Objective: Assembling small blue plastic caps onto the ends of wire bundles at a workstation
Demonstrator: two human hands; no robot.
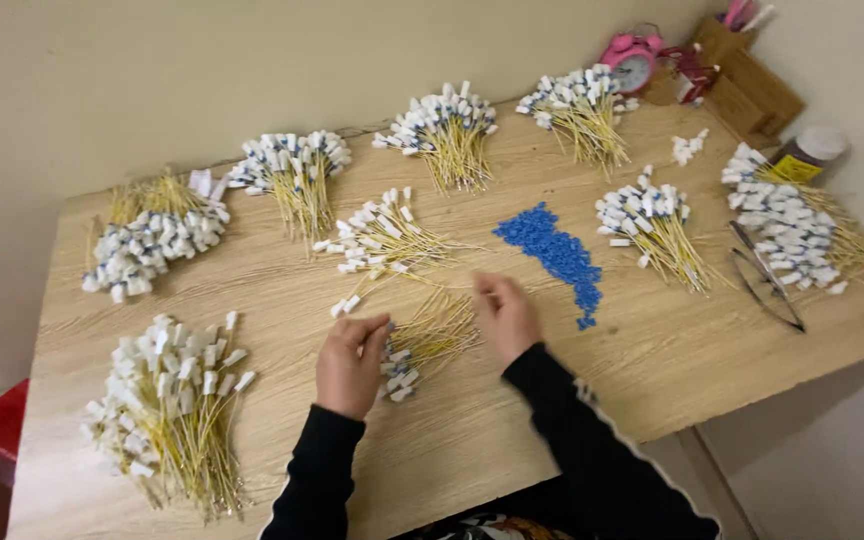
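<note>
1. The left hand (350, 365) rests on the wooden surface (652, 360), its fingers curled and touching the white-tagged end of a small bundle of yellow wires (424, 342).
2. The right hand (505, 315) lies at the other end of this bundle; it is blurred, so I cannot tell if its fingers grip anything.
3. The bundle lies between both hands, near the front middle of the surface.
4. A pile of small blue pieces (555, 256) is just beside the right hand.
5. Larger tagged bundles (172, 410) lie around.

Wooden table (652, 370) with yellow tagged-wire bundles (167, 410), blue bead pile (552, 255), scissors (764, 278).
</note>
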